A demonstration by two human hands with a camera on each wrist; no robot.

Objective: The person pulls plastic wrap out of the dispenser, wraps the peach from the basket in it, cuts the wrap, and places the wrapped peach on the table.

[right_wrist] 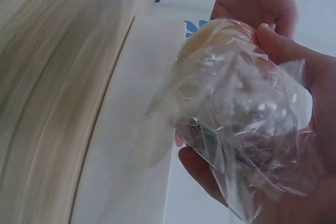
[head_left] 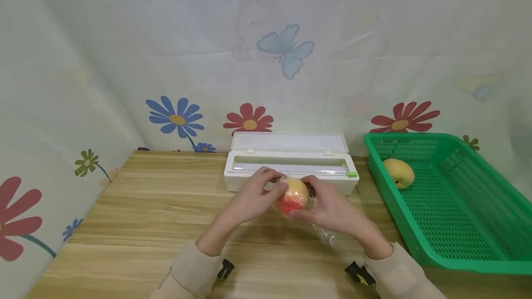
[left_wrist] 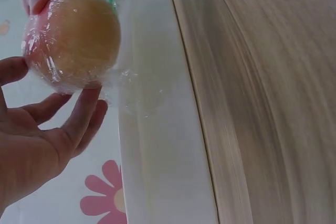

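Observation:
A yellow-and-red round fruit (head_left: pixel 292 195) wrapped in clear cling film (right_wrist: pixel 247 129) is held between both hands above the wooden table (head_left: pixel 137 216), just in front of a white cling-film dispenser box (head_left: pixel 291 163) with its lid raised. My left hand (head_left: pixel 259 195) touches the fruit (left_wrist: pixel 71 38) from the left with its fingertips. My right hand (head_left: pixel 328 206) cups the fruit (right_wrist: pixel 215 51) from the right, fingers and thumb curled round it, with loose film bunched in the palm and trailing down towards the table.
A green plastic basket (head_left: pixel 457 239) stands at the right with one yellow fruit (head_left: pixel 399 173) in its far corner. A flowered curtain backs the table and closes its left side. Bare tabletop lies left of the hands.

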